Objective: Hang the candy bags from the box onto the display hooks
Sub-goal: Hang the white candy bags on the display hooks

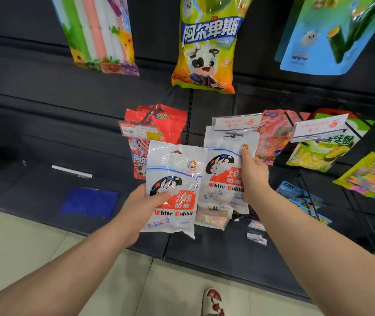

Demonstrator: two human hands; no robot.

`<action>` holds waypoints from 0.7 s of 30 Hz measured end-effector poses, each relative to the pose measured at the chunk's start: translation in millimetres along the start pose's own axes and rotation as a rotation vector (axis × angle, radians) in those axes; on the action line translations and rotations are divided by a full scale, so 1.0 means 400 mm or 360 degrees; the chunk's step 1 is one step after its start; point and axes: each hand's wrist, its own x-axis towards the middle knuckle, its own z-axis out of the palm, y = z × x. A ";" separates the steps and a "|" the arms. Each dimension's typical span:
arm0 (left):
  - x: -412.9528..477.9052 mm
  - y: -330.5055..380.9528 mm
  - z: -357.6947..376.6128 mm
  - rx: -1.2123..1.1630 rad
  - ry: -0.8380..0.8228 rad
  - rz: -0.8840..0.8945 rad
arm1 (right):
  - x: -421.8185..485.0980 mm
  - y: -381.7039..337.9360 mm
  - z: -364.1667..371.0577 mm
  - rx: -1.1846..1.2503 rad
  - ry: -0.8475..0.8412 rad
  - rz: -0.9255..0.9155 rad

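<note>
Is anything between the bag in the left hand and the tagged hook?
Yes: a second bag, held by the right hand, sits at the hook tip, right of the first bag. Nothing else visible stands between.

A white pen [72, 171] lies on the dark bottom shelf [33, 179], toward its back. A blue rectangular sheet [90, 201] lies flat near the pen, closer to the shelf's front edge. Beyond that edge is pale tiled floor [22, 252], with a white-and-red slipper [213, 302] on it.

Head-worn view — forward and down, close on the display hooks [234, 134].
</note>
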 end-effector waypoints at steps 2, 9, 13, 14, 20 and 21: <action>0.002 -0.001 -0.003 -0.0008 -0.0005 0.0004 | 0.000 0.003 -0.006 0.0017 0.0015 0.0016; 0.010 0.004 -0.010 0.0000 0.0005 0.0015 | 0.019 -0.020 0.003 -0.0021 0.0036 0.0091; 0.013 0.005 -0.011 -0.0004 -0.0004 0.0019 | 0.014 -0.018 0.008 -0.0003 -0.0026 0.0033; 0.013 0.005 -0.011 -0.0008 -0.0002 0.0019 | 0.016 -0.017 0.007 0.0003 -0.0028 0.0014; 0.014 0.003 -0.016 0.0013 0.0020 0.0001 | 0.032 -0.029 0.005 0.0083 -0.0018 -0.0023; 0.016 0.003 -0.016 0.0017 0.0026 -0.0001 | 0.035 -0.031 0.006 0.0089 -0.0044 -0.0039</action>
